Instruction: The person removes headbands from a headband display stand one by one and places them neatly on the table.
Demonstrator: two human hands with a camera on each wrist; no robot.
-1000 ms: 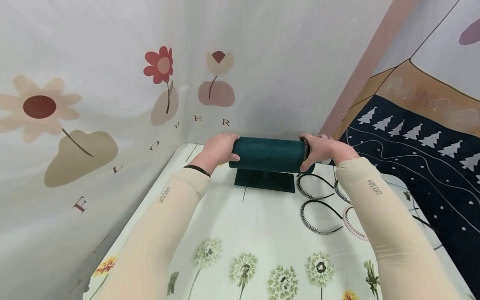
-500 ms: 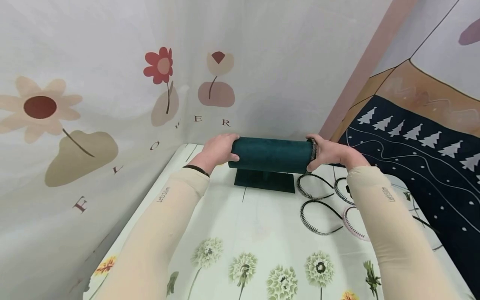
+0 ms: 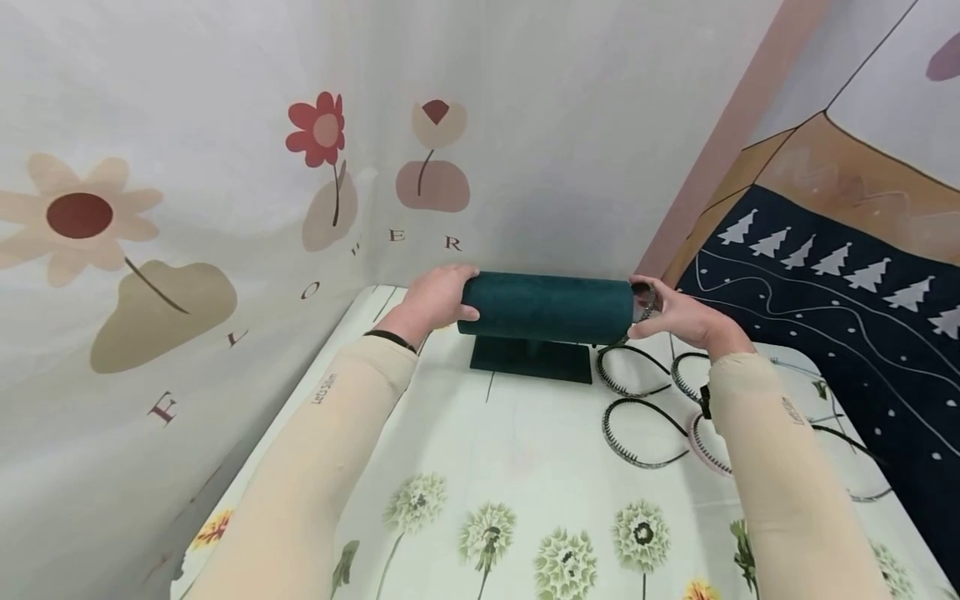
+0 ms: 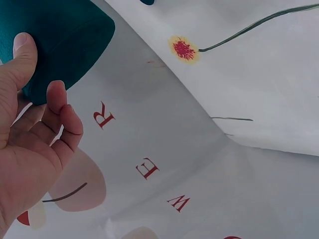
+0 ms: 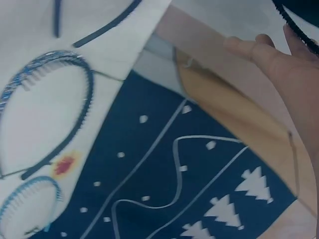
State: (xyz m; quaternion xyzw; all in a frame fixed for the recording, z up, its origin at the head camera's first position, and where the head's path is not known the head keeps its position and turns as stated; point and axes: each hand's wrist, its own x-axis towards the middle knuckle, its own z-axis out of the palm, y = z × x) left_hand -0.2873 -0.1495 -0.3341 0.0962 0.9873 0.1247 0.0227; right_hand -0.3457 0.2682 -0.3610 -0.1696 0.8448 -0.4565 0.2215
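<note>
A dark teal velvet headband stand (image 3: 547, 308), a horizontal roll on a flat base, stands near the table's back edge. My left hand (image 3: 431, 300) grips the roll's left end; in the left wrist view the thumb lies on the teal velvet (image 4: 65, 45), and some fingers curl beside it. At the roll's right end my right hand (image 3: 686, 321) holds a dark beaded headband (image 3: 649, 302) between thumb and fingers. That headband sits at the very end of the roll; whether its tips still straddle it cannot be told. The right wrist view shows only part of this headband (image 5: 294, 27).
Several toothed headbands lie on the table right of the stand, among them a black one (image 3: 633, 371), another dark one (image 3: 645, 433) and a pinkish one (image 3: 708, 446). A flowered cloth (image 3: 525, 450) covers the table. Printed curtains (image 3: 562, 167) hang close behind and at the left.
My right hand has slid the headband rightward along the roll to its right end. The left hand has kept its grip on the left end.
</note>
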